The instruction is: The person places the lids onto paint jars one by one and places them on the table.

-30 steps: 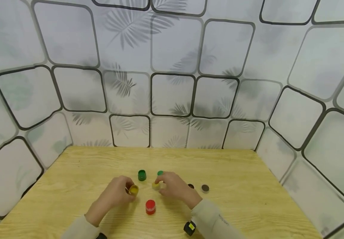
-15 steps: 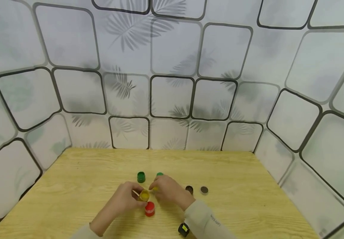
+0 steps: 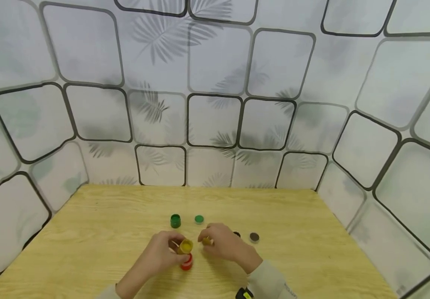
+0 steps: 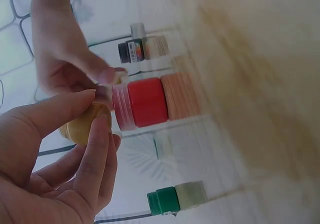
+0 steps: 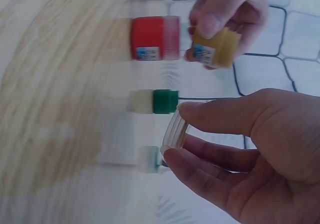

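Thumb and fingers of the left hand (image 3: pixel 164 251) curl round a small yellow jar (image 5: pixel 216 48), the grip no wider than the jar, holding it tilted above the table (image 3: pixel 125 207) with its mouth uncovered and yellow showing inside. The right hand (image 3: pixel 224 246) pinches a clear lid (image 5: pixel 175 130) between thumb and fingertips, apart from that jar. Just beside the yellow jar, a capped red jar (image 4: pixel 147 103) stands upright on the table (whether the two touch, I cannot tell). Beyond the hands stands an uncovered green jar (image 3: pixel 175 221), with a green lid (image 3: pixel 199 219) near it. A dark jar (image 4: pixel 131 51), partly hidden in the head view, has a dark lid (image 3: pixel 254 237) nearby.
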A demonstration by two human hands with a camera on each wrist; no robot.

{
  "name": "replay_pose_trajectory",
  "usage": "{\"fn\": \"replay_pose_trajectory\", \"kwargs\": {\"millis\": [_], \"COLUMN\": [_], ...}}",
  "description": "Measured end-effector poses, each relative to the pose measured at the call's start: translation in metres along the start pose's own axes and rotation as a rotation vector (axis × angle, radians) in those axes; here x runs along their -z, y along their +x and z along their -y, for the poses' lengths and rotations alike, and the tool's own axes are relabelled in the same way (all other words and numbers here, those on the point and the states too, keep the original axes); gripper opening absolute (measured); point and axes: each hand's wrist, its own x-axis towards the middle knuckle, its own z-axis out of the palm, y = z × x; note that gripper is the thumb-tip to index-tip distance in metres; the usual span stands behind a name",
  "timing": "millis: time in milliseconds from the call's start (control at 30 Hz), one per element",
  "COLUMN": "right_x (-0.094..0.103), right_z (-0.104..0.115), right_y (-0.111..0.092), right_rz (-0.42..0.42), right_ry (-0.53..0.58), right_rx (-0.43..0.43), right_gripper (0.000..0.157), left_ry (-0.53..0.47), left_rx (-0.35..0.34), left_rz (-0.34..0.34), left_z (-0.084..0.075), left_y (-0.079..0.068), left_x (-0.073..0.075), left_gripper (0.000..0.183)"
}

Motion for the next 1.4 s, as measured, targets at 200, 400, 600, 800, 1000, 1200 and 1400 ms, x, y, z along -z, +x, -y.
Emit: {"fn": "replay_pose_trajectory", "kwargs": {"millis": [200, 400, 600, 800, 1000, 1200, 1400], "right_x": [0.022, 0.031, 0.03, 0.031, 0.033, 0.029, 0.029], "right_z": [0.008, 0.015, 0.019, 0.02, 0.019, 0.017, 0.019], "right_y": [-0.015, -0.022, -0.025, -0.032, -0.043, -0.052, -0.055], "right_rz": [-0.037, -0.039, -0.003, -0.015, -0.053, -0.12, -0.155], "right_ry": [0.112, 0.167, 0.178, 0.184, 0.22, 0.266, 0.302], "right_rx": [0.019, 0.039, 0.029, 0.033, 0.059, 0.156, 0.205], "right_gripper": [0.018, 0.017, 0.017, 0.017, 0.017, 0.02, 0.023], "left_ry": [-0.006, -0.002, -0.002, 0.013, 0.016, -0.021, -0.05], "left_rx": [-0.003, -0.052, -0.056, -0.071, -0.1, -0.093, -0.088], "left_rz": [-0.008, -0.004, 0.006, 0.003, 0.013, 0.039, 0.066], "left_z": [-0.005, -0.009, -0.008, -0.009, -0.013, -0.016, -0.02], "left_y": [-0.002, -0.001, -0.003, -0.003, -0.001, -0.002, -0.003], "left_x": [-0.004, -0.009, -0.009, -0.01, -0.013, -0.016, -0.019], "left_gripper": [0.032, 0.029, 0.029, 0.029, 0.027, 0.031, 0.03]}}
